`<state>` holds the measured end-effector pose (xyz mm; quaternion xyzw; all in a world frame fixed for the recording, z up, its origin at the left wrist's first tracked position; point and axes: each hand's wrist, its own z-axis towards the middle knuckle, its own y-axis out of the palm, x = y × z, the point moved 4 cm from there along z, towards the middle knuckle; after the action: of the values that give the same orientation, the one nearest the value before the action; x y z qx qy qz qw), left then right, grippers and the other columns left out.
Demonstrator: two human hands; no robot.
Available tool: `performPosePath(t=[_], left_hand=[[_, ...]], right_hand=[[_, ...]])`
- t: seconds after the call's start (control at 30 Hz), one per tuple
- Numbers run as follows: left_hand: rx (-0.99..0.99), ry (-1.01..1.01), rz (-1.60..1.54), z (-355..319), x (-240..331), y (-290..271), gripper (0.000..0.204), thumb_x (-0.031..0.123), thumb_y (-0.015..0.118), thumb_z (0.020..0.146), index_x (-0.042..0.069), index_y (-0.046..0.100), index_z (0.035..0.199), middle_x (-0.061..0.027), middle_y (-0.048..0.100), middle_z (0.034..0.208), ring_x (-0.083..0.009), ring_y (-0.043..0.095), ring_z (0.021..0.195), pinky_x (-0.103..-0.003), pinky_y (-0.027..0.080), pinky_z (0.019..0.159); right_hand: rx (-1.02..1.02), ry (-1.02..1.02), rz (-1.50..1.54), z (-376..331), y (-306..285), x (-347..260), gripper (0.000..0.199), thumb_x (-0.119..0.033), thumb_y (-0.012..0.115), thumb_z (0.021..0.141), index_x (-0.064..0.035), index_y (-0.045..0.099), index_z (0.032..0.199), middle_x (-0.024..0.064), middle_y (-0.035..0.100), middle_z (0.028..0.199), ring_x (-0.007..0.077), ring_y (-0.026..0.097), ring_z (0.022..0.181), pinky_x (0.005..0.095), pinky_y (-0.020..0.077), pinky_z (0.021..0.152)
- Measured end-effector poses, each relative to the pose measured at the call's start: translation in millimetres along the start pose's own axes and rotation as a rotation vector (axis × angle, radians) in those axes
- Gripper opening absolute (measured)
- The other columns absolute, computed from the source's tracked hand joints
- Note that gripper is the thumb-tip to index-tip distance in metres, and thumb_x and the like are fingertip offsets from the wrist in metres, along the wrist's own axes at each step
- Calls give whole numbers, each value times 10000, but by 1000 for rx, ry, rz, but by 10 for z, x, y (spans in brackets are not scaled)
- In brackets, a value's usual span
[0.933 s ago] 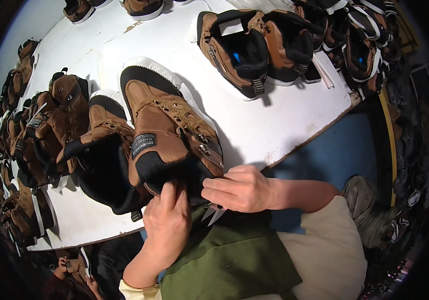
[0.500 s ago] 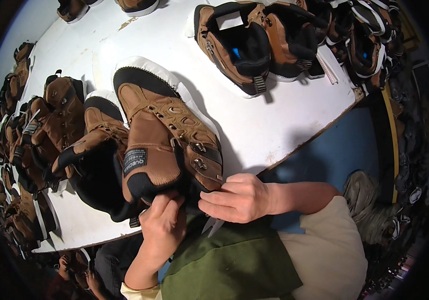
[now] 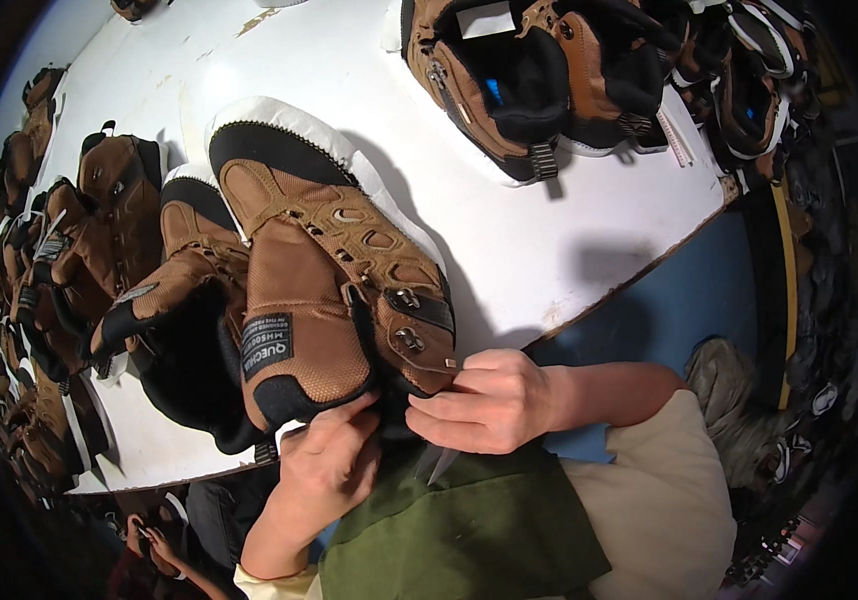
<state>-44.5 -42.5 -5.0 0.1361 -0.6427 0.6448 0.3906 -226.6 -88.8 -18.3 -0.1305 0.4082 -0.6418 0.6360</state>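
A brown hiking shoe [image 3: 299,270] with a black toe cap and white sole rim rests on the white table, its heel toward me. My left hand [image 3: 327,458] is closed at the shoe's opening, fingers curled against the black-edged tongue. At the right side of the collar, my right hand [image 3: 484,405] pinches the edge below the metal lace hooks. Thin pointed metal blades, like those of scissors [image 3: 436,463], stick out below my right hand over the green apron. What lies inside the shoe behind my fingers is hidden. A matching shoe [image 3: 189,330] leans close at the left.
Two similar shoes [image 3: 499,90] stand at the table's far right, a white slip in one. More shoes [image 3: 114,200] crowd the left edge and the far right corner. Another person's hands [image 3: 154,545] show at the lower left, beyond the white table's edge [image 3: 179,482].
The shoe's tongue sits slightly higher off my left fingers, which have drawn back a little toward me. My right hand keeps its pinch on the collar; the view has shifted slightly.
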Motion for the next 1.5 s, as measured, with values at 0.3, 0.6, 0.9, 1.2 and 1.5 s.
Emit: performPosePath(t=[0.3,0.6,0.9,1.2,1.5], left_hand=[[-295,-52,115,18,120,76,486,-60,632,702,-54,479,1163,-219,633,1129,-347,676,805,-380,541,571],[-33,50,-97,17,23,187,393,-17,633,727,-23,570,1115,-167,682,1089,-274,683,658,-338,526,502],[-118,98,283,122,97,147,362,4,599,761,12,622,1122,-126,677,1128,-191,674,608,-292,517,478],[-46,132,398,52,106,254,354,58,628,759,46,618,1113,-89,683,1079,-146,656,621,-261,493,476],[117,293,584,-17,87,217,283,135,657,767,62,646,1040,-61,680,1002,-144,614,629,-254,472,568]], right_hand=[[-29,2,10,14,-6,4,214,-122,657,707,-54,688,908,38,665,930,113,583,632,225,437,502],[-60,16,20,-17,-17,12,225,-116,649,727,-54,694,939,50,675,958,121,598,647,234,445,503],[-68,59,-23,-30,-39,33,214,-104,652,733,-46,692,935,50,668,945,116,591,641,233,441,503],[-77,67,-29,-21,-61,10,222,-91,662,738,-35,697,950,71,676,956,125,604,637,238,449,500],[-51,38,-62,-29,-39,-45,199,-111,651,751,-48,692,936,54,678,953,115,593,620,234,450,510]])
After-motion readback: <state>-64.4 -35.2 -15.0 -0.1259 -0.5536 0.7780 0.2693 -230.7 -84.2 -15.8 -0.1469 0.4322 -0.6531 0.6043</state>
